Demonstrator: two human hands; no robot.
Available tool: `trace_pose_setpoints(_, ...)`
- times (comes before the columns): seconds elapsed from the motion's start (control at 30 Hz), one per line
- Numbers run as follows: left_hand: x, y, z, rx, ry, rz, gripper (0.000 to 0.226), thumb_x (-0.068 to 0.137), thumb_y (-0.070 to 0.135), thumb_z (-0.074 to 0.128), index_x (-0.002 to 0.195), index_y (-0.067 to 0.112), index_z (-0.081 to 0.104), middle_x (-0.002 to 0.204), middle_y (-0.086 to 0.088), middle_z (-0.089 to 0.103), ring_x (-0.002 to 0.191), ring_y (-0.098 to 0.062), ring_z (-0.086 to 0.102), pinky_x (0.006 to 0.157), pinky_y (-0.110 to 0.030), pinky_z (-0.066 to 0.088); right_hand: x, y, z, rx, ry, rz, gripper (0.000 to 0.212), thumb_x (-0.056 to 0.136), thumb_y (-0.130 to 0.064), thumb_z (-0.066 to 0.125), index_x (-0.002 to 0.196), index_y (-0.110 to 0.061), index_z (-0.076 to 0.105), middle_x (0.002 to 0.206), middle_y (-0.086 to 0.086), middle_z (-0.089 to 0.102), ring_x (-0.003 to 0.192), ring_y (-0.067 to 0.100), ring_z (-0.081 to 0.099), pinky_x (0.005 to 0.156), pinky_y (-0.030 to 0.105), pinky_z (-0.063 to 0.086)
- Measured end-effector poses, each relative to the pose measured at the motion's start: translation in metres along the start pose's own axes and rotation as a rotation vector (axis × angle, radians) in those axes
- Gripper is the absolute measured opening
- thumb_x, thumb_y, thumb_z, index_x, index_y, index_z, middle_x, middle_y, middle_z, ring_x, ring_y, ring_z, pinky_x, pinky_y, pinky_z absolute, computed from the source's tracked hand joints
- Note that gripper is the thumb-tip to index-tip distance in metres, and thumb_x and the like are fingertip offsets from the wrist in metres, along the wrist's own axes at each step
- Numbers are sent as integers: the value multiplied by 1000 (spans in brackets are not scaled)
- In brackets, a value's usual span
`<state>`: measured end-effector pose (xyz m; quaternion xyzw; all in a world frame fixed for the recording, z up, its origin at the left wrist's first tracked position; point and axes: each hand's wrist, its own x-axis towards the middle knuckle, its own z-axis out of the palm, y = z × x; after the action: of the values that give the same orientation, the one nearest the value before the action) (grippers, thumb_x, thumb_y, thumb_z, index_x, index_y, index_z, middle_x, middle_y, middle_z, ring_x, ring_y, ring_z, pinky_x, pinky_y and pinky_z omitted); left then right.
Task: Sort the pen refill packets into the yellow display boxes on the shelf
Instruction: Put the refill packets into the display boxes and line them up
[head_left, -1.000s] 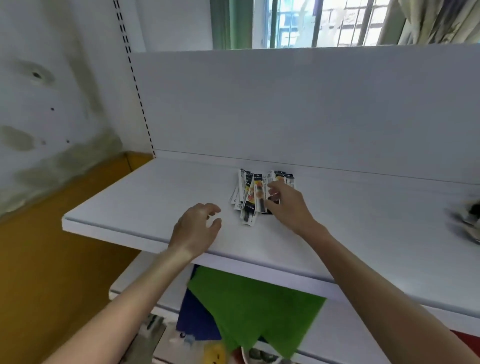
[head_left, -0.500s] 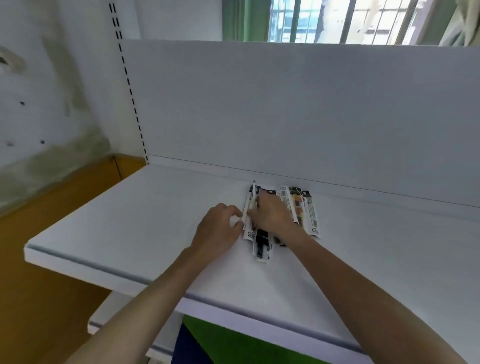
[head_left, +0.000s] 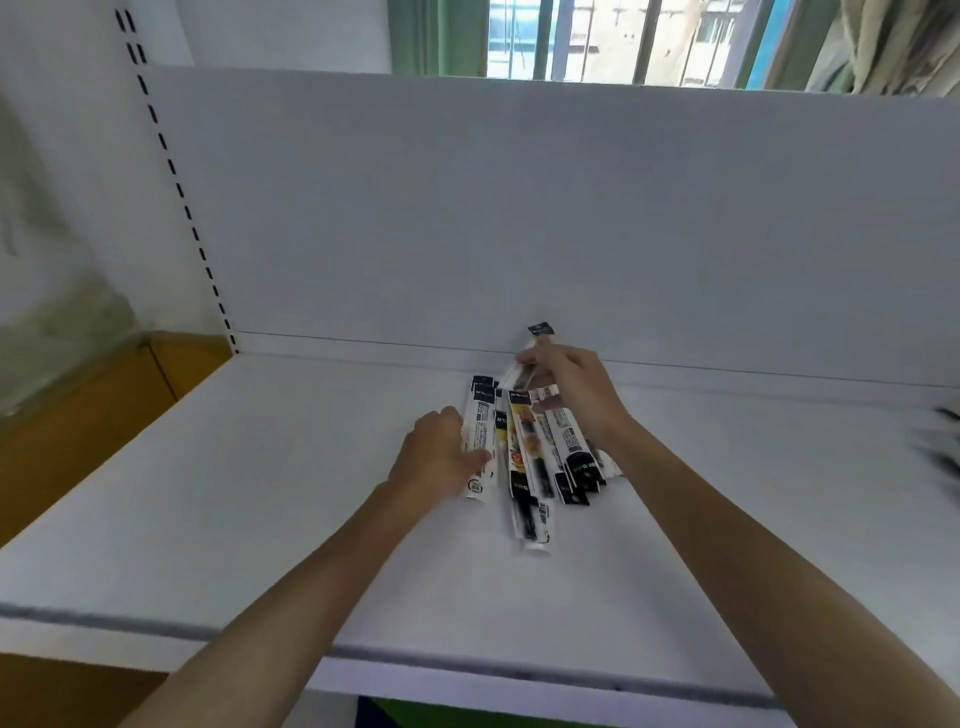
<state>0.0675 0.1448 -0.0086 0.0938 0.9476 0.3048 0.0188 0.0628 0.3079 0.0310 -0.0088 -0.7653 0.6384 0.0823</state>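
Several long, narrow pen refill packets (head_left: 530, 467), white with black and orange print, lie fanned out on the white shelf (head_left: 260, 493) near its back panel. My left hand (head_left: 436, 454) rests on the leftmost packet (head_left: 479, 441), fingers curled over its edge. My right hand (head_left: 571, 387) pinches one packet (head_left: 540, 332) and holds its far end lifted off the pile, against the back panel. No yellow display box is in view.
The white back panel (head_left: 519, 208) rises right behind the pile. A slotted upright (head_left: 176, 182) runs along the left edge. Blurred dark objects (head_left: 940, 447) lie at the shelf's far right. A barred window (head_left: 623, 36) is above.
The view has moved closer to the shelf. My right hand went from pressing on the pile to lifting one packet's end. My left hand slid onto the leftmost packet.
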Motion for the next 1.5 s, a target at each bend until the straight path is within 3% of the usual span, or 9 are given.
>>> trace_pose_setpoints(0.27, 2, -26, -26, -375, 58, -137, 15, 85, 1, 51, 94, -2, 63, 88, -14, 66, 76, -26, 67, 56, -26, 51, -8, 14, 20, -300, -62, -47, 34, 84, -9, 64, 110, -30, 62, 89, -9, 61, 75, 15, 61, 63, 24, 51)
trace_pose_setpoints(0.43, 4, -26, -35, -723, 99, -140, 15, 90, 7, 50, 99, 13, 60, 93, -9, 65, 86, -27, 65, 76, -37, 56, -16, 6, 59, -114, -148, -32, 39, 80, -9, 70, 114, -20, 56, 89, 0, 60, 72, 13, 63, 59, 25, 55)
trace_pose_setpoints(0.57, 4, -27, -41, -839, 32, -161, 17, 91, 24, 48, 96, 19, 63, 97, -10, 67, 90, -27, 64, 85, -46, 52, -20, 2, 74, -370, -171, -201, 31, 87, -23, 64, 115, -19, 52, 88, -4, 64, 68, 1, 60, 58, 7, 42)
trace_pose_setpoints(0.73, -4, -37, -50, -903, -53, -113, 16, 94, 18, 52, 100, 6, 60, 78, -7, 63, 57, -12, 60, 47, -20, 48, -23, 0, 80, -470, -143, -270, 30, 99, -31, 39, 125, -21, 50, 94, -1, 65, 74, 10, 61, 58, 6, 44)
trace_pose_setpoints(0.83, -5, -49, -54, -864, -68, -96, 15, 93, 11, 53, 106, 7, 58, 82, -5, 64, 59, -11, 56, 45, -17, 45, -10, 6, 73, -635, 134, -125, 30, 97, -36, 41, 109, -10, 51, 85, 11, 65, 71, 26, 62, 63, 33, 51)
trace_pose_setpoints(0.93, -8, -54, -59, -880, -84, -125, 14, 94, 14, 51, 108, 11, 55, 87, -3, 62, 70, -12, 61, 51, -20, 53, -6, 15, 73, -1015, -6, 62, 33, 87, -39, 59, 74, -11, 47, 67, 1, 51, 63, 18, 51, 51, 26, 36)
trace_pose_setpoints(1.07, -9, -59, -59, -818, -33, -151, 12, 97, 15, 43, 106, 16, 50, 88, -3, 59, 62, -13, 52, 48, -22, 45, -3, 10, 81, -893, -23, 116, 31, 77, -14, 64, 56, -8, 41, 53, 3, 42, 49, 15, 41, 43, 22, 28)
trace_pose_setpoints(1.3, -7, -61, -59, -805, -7, -111, 31, 97, 41, 37, 103, 14, 51, 89, -3, 57, 68, -15, 52, 63, -30, 43, -15, -20, 103, -27, -116, 191, 23, 79, -8, 71, 77, -9, 48, 79, 10, 66, 69, 19, 66, 62, 32, 57)
trace_pose_setpoints(1.5, -15, -48, -58, -892, -126, -67, 32, 98, 40, 33, 107, 21, 57, 95, -6, 65, 87, -21, 63, 79, -37, 50, -31, -26, 116, -244, -87, 78, 37, 95, -27, 50, 65, -10, 62, 63, 5, 65, 52, 15, 63, 53, 25, 57)
